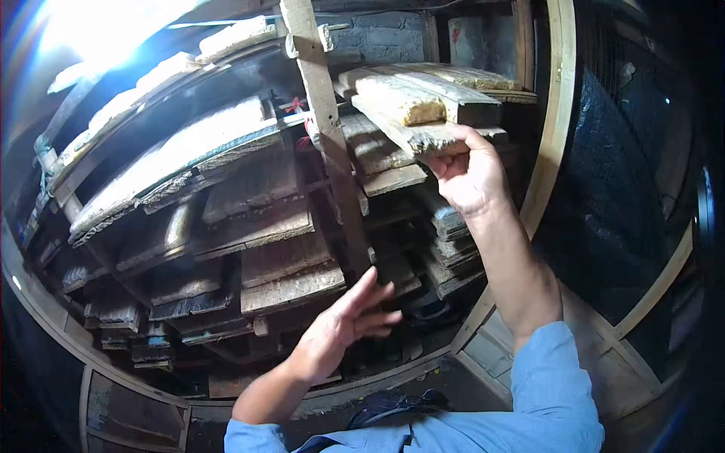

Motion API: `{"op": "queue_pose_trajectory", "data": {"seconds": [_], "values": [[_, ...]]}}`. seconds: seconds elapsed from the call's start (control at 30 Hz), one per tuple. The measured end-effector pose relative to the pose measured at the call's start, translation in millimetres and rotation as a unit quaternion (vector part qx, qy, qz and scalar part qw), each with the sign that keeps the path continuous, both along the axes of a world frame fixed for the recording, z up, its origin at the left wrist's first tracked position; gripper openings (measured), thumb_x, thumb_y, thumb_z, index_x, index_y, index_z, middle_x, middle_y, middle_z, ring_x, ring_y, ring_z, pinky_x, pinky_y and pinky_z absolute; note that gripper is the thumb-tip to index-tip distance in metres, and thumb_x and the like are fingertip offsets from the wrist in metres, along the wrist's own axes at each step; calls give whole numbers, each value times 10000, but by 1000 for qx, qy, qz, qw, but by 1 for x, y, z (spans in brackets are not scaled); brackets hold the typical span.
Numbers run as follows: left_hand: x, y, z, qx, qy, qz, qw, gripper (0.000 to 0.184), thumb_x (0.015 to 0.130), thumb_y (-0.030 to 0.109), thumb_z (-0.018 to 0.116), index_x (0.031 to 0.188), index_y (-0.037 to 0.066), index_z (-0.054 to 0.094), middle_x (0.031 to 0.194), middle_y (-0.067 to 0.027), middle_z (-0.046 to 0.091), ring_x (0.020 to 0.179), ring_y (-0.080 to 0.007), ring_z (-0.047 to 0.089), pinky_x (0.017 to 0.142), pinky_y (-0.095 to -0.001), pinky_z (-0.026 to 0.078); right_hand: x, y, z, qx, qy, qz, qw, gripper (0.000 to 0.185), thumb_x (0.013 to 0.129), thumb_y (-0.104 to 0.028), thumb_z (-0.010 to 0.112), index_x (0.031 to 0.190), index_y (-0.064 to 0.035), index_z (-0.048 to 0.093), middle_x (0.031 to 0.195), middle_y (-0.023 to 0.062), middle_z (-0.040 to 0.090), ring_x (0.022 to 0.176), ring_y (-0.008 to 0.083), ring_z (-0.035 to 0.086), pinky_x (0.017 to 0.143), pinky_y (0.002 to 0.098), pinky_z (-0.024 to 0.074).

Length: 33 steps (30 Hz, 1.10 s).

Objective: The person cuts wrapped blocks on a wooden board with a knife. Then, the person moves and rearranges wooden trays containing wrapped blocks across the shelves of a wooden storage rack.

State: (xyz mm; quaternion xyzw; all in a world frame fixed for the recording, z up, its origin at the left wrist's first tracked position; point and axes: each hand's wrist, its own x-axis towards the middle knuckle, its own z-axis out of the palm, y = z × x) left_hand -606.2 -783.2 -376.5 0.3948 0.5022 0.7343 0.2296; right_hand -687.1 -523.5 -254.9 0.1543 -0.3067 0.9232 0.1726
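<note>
My right hand (470,172) is raised at the upper right shelf, its fingers and thumb closed on the front end of a worn wooden board (432,139). On that board rests a pale, yellowish slab (400,102) with a rough end. Lower and to the left, my left hand (343,321) is in the air with its fingers spread and nothing in it. Behind it are the ends of stacked boards (294,291) on the rack. The far ends of the boards are hidden in the rack.
An upright wooden post (321,98) divides the rack, with red ties beside it. More boards (257,230) fill several levels on the left. A wooden frame post (555,128) and dark mesh (627,174) stand at the right. A bright light shines at upper left.
</note>
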Motion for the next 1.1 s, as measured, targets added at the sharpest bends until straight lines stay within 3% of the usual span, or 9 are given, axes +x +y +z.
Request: {"op": "queue_pose_trajectory", "data": {"seconds": [0.27, 0.33, 0.57, 0.63, 0.73, 0.8, 0.87, 0.97, 1.1], "values": [[19, -44, -50, -22, -71, 64, 995, 893, 894, 651, 376, 1491, 44, 105, 1490, -181, 289, 1249, -347, 466, 1006, -441, 376, -67, -20, 30, -8, -14, 3, 1000, 200, 853, -79, 600, 1011, 38, 564, 950, 163, 613, 957, 284, 606, 781, 456, 571], [26, -47, -61, -21, -98, 87, 991, 894, 898, 646, 375, 1489, 36, 98, 1500, -172, 276, 1267, -345, 451, 1013, -424, 369, -85, -25, 34, -37, -37, 0, 999, 212, 856, -71, 597, 1036, 35, 562, 996, 147, 613, 964, 276, 600, 888, 485, 531], [54, -48, -70, -14, -82, 212, 974, 796, 945, 602, 266, 1482, 29, 137, 1481, -178, 314, 1238, -356, 478, 995, -442, 384, -133, -32, 40, -5, -59, -5, 998, 298, 813, -24, 640, 1106, -39, 587, 1057, 96, 611, 931, 229, 603, 737, 396, 530], [62, -48, -70, -15, -88, 235, 968, 795, 946, 601, 262, 1480, 25, 142, 1477, -179, 320, 1234, -356, 481, 995, -441, 385, -152, -31, 39, -74, -106, 12, 991, 333, 817, -9, 632, 1145, -33, 581, 1073, 102, 609, 946, 235, 602, 758, 394, 532], [72, -42, -74, -10, -100, 273, 957, 794, 947, 605, 253, 1474, 18, 164, 1461, -182, 347, 1217, -359, 497, 996, -442, 386, -185, -29, 32, 33, -40, -12, 999, 437, 804, 5, 660, 1225, -34, 549, 1047, 113, 616, 981, 265, 601, 831, 407, 525], [77, -34, -75, -15, -110, 348, 931, 796, 939, 623, 226, 1453, 15, 240, 1395, -207, 427, 1126, -362, 569, 907, -444, 482, -181, -28, 41, -42, -129, 12, 991, 512, 784, 2, 698, 1264, -63, 533, 1118, 133, 595, 1037, 265, 582, 897, 370, 508], [79, -34, -80, -22, -99, 354, 930, 791, 942, 621, 220, 1452, 17, 244, 1393, -202, 432, 1122, -357, 572, 903, -442, 483, -207, -19, 19, 300, -38, -154, 941, 529, 789, -40, 718, 1280, -108, 533, 1229, 163, 554, 1103, 247, 556, 907, 317, 502], [81, -32, -88, -14, -112, 365, 924, 785, 944, 618, 218, 1452, 20, 250, 1394, -191, 434, 1126, -352, 570, 896, -437, 485, -217, -20, 23, 247, -46, -128, 959, 521, 809, -72, 711, 1290, -162, 534, 1276, 186, 536, 1122, 237, 553, 897, 279, 499], [81, -26, -90, 2, -138, 346, 928, 785, 944, 611, 242, 1464, 23, 209, 1426, -173, 396, 1181, -348, 527, 952, -439, 435, -223, -13, 33, 221, -141, -129, 956, 547, 823, -87, 702, 1325, -133, 490, 1283, 157, 533, 1128, 252, 548, 966, 318, 458]]}}
